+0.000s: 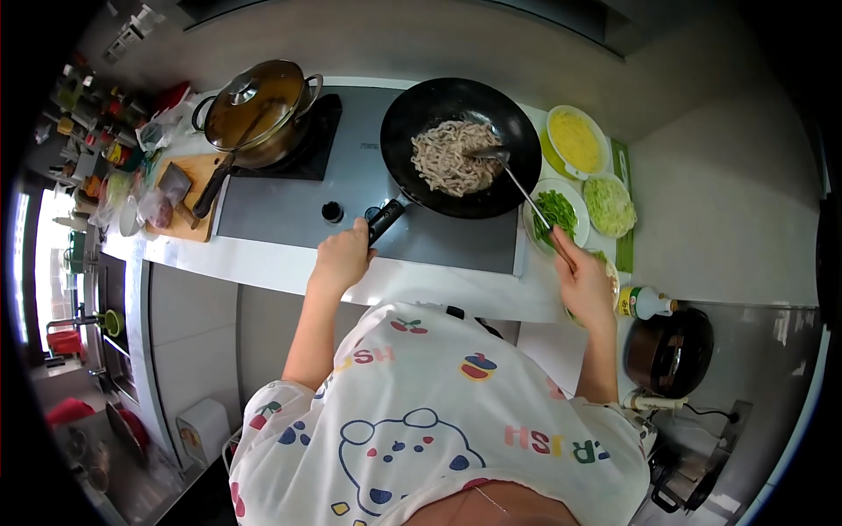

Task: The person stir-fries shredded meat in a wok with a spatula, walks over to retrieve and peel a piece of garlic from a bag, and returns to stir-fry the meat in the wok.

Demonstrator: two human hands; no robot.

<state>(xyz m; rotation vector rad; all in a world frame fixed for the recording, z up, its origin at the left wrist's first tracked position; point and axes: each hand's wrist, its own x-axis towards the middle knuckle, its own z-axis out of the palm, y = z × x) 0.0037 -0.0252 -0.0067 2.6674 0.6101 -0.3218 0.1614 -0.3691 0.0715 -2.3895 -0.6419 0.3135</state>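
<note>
A black wok sits on the right side of the stove, with pale shredded meat heaped in its middle. My left hand is closed round the end of the wok's handle. In my right hand is a spatula with a metal shaft, gripped by its brown handle. The spatula's head rests in the wok at the right edge of the meat. Just beyond my right hand is a white plate of chopped green vegetables.
A lidded pot stands on the left burner. To its left, a cutting board holds a cleaver and a bagged item. Bowls of yellow shreds and pale green shreds stand right of the wok, near a bottle and a dark cooker.
</note>
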